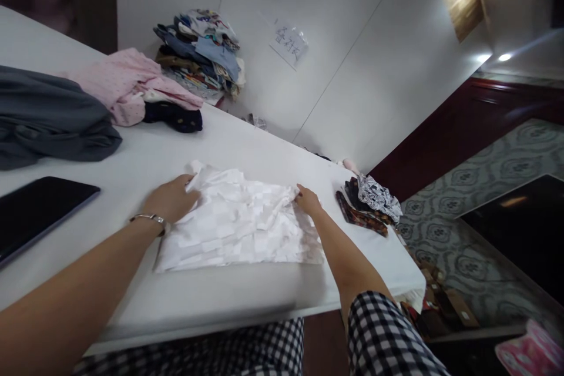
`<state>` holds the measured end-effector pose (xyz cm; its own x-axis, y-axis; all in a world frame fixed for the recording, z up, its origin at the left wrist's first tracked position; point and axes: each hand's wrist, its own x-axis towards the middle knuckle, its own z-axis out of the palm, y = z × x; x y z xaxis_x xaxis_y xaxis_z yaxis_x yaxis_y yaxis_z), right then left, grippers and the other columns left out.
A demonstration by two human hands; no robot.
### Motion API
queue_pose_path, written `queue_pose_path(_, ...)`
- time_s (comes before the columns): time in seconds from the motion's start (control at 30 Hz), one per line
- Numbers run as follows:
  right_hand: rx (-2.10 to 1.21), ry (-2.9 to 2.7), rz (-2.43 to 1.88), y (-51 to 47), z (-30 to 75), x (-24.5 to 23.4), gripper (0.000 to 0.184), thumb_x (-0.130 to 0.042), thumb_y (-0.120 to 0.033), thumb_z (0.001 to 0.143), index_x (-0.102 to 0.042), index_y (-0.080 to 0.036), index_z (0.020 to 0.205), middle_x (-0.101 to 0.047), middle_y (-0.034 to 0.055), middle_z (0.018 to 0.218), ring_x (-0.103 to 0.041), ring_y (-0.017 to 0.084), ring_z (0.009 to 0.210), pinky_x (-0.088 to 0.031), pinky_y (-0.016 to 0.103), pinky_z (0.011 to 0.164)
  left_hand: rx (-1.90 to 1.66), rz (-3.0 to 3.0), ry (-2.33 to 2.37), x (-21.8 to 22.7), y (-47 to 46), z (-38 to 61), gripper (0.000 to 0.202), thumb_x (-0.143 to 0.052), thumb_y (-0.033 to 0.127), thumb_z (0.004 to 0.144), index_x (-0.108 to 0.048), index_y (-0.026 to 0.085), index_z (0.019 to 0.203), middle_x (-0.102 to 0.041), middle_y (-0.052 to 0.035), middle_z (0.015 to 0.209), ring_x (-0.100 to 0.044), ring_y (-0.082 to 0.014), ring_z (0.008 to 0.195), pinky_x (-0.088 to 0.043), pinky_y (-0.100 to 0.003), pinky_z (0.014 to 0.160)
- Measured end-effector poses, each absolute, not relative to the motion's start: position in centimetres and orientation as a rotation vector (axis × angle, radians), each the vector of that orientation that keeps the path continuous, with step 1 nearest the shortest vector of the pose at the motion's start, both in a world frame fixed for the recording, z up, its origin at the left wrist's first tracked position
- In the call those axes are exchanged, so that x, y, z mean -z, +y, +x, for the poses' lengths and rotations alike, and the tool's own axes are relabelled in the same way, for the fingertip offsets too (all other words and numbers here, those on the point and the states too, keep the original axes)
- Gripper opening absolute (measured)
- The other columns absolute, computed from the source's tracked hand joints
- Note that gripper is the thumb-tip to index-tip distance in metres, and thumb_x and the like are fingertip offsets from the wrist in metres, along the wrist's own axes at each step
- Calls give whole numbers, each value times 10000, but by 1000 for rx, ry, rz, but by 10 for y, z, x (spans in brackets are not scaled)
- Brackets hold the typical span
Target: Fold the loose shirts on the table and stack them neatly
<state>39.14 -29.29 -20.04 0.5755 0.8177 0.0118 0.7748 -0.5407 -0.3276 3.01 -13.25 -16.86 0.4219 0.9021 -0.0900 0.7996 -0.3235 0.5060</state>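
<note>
A white garment [247, 223] with a tonal check pattern lies crumpled and folded in a wide, low shape near the table's front edge; its exact kind is not clear. My left hand [174, 197], with a silver bracelet on the wrist, is closed on the garment's upper left edge, its fingertips partly hidden by the cloth. At the upper right corner, my right hand [308, 200] pinches the fabric between thumb and fingers. The lower edge of the cloth rests flat on the tabletop.
The white table [211, 291] carries a dark grey cloth [48, 117], a pink garment [127, 85], a navy piece [176, 117] and a black tablet-like device [39, 214] on the left. Folded patterned clothes [370, 205] lie right. Beyond stands a tall clothes pile [202, 53] against the wall.
</note>
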Motion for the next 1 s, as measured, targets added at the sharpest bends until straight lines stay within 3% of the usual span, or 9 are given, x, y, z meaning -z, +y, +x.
queue_pose_path(0.17,-225,-1356,-2562,-293,394,197,659,-577,-230,779,-413,-236,1418,-653,74,1193,-586,253,1104,-416,367,966,-268,2196,1443,165,-134,30,632,-433,365,790,-404,149,1384,-554,-160,1326,-559,-318,1129,-427,-389,939)
queue_pose_path(0.33,-182,-1426,-2486,-300,405,202,683,-529,-131,763,-402,-261,1421,-667,29,1108,-598,185,999,-435,289,908,-280,2190,1425,166,-133,30,634,-435,376,796,-406,131,1380,-555,-180,1316,-561,-333,1125,-433,-402,927)
queue_pose_path(0.47,-127,-1460,-2401,-310,412,202,762,-446,-31,713,-368,-245,1440,-616,40,1150,-573,150,901,-444,271,864,-295,2187,1404,165,-133,30,641,-444,367,794,-406,115,1382,-546,-182,1329,-551,-331,1138,-426,-402,944)
queue_pose_path(0.63,-119,-1481,-2312,-327,411,198,812,-428,-16,675,-351,-248,1449,-604,32,1158,-544,122,782,-462,246,791,-280,2179,1418,161,-136,29,626,-441,360,797,-416,119,1374,-557,-187,1313,-565,-333,1113,-434,-413,930)
queue_pose_path(0.83,-79,-1449,-2253,-344,403,197,761,-413,-11,660,-448,-220,1391,-653,-3,901,-562,141,815,-452,276,840,-270,2168,1423,161,-135,29,640,-442,359,796,-394,119,1388,-532,-187,1341,-546,-334,1145,-424,-403,947)
queue_pose_path(1.0,5,-1463,-2259,-342,400,193,575,-430,-22,688,-631,-206,1195,-666,34,931,-562,178,918,-434,328,910,-291,2165,1423,166,-131,29,646,-446,378,795,-404,115,1383,-531,-194,1339,-551,-343,1136,-431,-414,940)
